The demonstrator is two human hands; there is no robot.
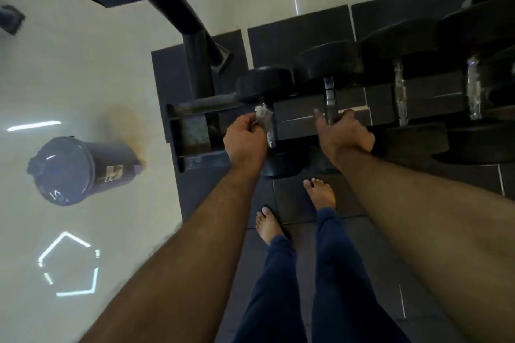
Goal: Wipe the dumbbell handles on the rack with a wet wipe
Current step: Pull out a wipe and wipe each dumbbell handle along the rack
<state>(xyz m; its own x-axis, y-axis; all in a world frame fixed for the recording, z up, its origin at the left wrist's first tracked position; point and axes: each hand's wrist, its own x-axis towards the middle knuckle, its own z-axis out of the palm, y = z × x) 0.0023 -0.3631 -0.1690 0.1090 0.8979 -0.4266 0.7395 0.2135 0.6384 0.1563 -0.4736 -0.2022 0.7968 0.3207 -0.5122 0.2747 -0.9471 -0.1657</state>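
Rack is carrying four dumbbells in view, and you are working the leftmost handle, so by my judgement three handles are still waiting. Bin on the pale floor is sitting lidded, its contents hidden. Left hand is pinching the wet wipe against that handle; right hand is gripping the second handle.

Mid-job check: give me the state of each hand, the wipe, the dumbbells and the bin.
left hand: pinches the wipe against the leftmost handle
wet wipe: crumpled, on that handle
right hand: grips the second dumbbell's handle
other dumbbells: racked, untouched
bin: upright, lid closed
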